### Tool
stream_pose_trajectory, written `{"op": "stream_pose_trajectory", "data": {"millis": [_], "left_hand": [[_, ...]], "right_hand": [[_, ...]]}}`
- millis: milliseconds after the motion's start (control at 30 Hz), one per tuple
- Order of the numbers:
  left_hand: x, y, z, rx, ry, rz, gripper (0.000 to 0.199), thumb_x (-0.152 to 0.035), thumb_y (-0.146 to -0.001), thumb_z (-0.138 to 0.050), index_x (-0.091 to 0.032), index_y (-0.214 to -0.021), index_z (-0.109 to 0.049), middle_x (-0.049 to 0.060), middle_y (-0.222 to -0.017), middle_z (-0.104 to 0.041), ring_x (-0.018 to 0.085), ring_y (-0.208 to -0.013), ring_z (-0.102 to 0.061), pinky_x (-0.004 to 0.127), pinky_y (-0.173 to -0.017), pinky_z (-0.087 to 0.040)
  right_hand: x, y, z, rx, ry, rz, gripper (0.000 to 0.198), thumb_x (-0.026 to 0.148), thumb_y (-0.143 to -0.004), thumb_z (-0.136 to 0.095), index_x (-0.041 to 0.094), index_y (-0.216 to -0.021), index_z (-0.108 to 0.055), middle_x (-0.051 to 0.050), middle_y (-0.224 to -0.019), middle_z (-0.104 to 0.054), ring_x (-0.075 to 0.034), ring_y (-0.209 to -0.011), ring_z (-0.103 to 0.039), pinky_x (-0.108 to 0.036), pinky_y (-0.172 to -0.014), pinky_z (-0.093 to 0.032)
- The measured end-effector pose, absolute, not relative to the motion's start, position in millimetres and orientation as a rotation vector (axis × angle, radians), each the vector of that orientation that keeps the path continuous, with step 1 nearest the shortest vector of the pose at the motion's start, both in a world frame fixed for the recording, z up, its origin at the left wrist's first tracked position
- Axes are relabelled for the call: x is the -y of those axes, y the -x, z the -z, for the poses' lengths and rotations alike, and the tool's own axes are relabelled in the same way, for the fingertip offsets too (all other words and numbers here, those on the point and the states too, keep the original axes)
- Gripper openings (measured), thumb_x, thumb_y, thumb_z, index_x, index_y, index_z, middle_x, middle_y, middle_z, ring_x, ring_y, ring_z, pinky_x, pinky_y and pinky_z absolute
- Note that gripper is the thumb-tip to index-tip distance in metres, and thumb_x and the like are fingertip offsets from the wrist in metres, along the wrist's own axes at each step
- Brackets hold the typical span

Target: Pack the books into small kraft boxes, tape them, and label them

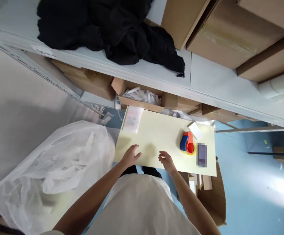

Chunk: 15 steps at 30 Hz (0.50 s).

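Note:
Over the near left part of the pale yellow table [160, 130] hovers my left hand [130, 156], thumb apart from the fingers and nothing in it. My right hand [166, 161] is above the near edge, its fingers loosely bent and a little apart, with nothing visible in them. To its right stands a red and blue tape dispenser [184, 143] with some yellow at its base. Behind that lies a small white box [195, 131]. A blurred dark rectangular thing [202, 155] sits right of the dispenser. Flat clear plastic bags [133, 119] lie at the far left corner.
A large translucent plastic sack [56, 173] bulges left of the table. Behind it runs a white shelf [122, 73] with black cloth [107, 29] and cardboard boxes [237, 36]. Below, an open carton [142, 105] holds white pieces. Another open carton [214, 199] stands under the table's right end.

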<state>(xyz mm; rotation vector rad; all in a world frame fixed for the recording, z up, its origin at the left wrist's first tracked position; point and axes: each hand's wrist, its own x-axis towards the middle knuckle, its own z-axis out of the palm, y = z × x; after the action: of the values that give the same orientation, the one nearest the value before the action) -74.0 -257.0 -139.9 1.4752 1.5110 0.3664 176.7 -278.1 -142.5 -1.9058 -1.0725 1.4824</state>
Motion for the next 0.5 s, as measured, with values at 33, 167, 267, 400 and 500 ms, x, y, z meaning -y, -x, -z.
{"op": "stream_pose_trajectory", "data": {"millis": [33,167,267,400,500], "left_hand": [[263.1,74.3,136.4,-1.517,-1.452,-0.352,0.048,-0.036,-0.082,-0.049,-0.013,-0.124,-0.051,0.015,-0.131,-0.053,0.026,-0.125,-0.048,0.039,-0.105,-0.038],[284.5,72.3,122.0,-1.613,-1.306,-0.328,0.052,-0.040,-0.083,-0.046,-0.014,-0.128,-0.049,0.015,-0.132,-0.053,0.027,-0.120,-0.052,0.038,-0.098,-0.043],[302.3,68.0,110.1,-1.692,-1.242,-0.355,0.053,-0.041,-0.082,-0.046,-0.015,-0.129,-0.048,0.015,-0.133,-0.052,0.027,-0.118,-0.054,0.038,-0.095,-0.045],[333.4,61.4,92.8,-1.820,-1.224,-0.414,0.056,-0.041,-0.082,-0.046,-0.014,-0.131,-0.046,0.015,-0.134,-0.051,0.028,-0.117,-0.055,0.039,-0.095,-0.045],[361.7,56.1,80.2,-1.923,-1.194,-0.472,0.056,-0.041,-0.082,-0.048,-0.015,-0.131,-0.046,0.015,-0.133,-0.053,0.028,-0.118,-0.054,0.040,-0.097,-0.043]], "right_hand": [[283.7,-182.4,140.0,1.054,1.908,-1.491,0.036,0.036,-0.065,-0.064,0.018,-0.096,-0.060,-0.002,-0.081,-0.061,-0.012,-0.059,-0.057,-0.028,-0.060,-0.046],[282.9,-195.3,137.0,1.096,1.858,-1.577,0.034,0.035,-0.063,-0.064,0.018,-0.093,-0.060,-0.001,-0.078,-0.061,-0.012,-0.059,-0.056,-0.029,-0.060,-0.045],[263.7,-191.7,134.4,1.228,1.763,-1.653,0.033,0.034,-0.062,-0.064,0.018,-0.091,-0.060,-0.001,-0.075,-0.061,-0.013,-0.058,-0.056,-0.029,-0.059,-0.044],[236.1,-171.2,118.9,1.440,1.575,-1.694,0.032,0.033,-0.061,-0.064,0.019,-0.090,-0.061,-0.001,-0.076,-0.061,-0.013,-0.060,-0.056,-0.030,-0.062,-0.046],[225.1,-151.6,104.8,1.588,1.425,-1.735,0.033,0.034,-0.064,-0.062,0.020,-0.095,-0.061,-0.001,-0.081,-0.063,-0.014,-0.064,-0.059,-0.031,-0.067,-0.047]]}}
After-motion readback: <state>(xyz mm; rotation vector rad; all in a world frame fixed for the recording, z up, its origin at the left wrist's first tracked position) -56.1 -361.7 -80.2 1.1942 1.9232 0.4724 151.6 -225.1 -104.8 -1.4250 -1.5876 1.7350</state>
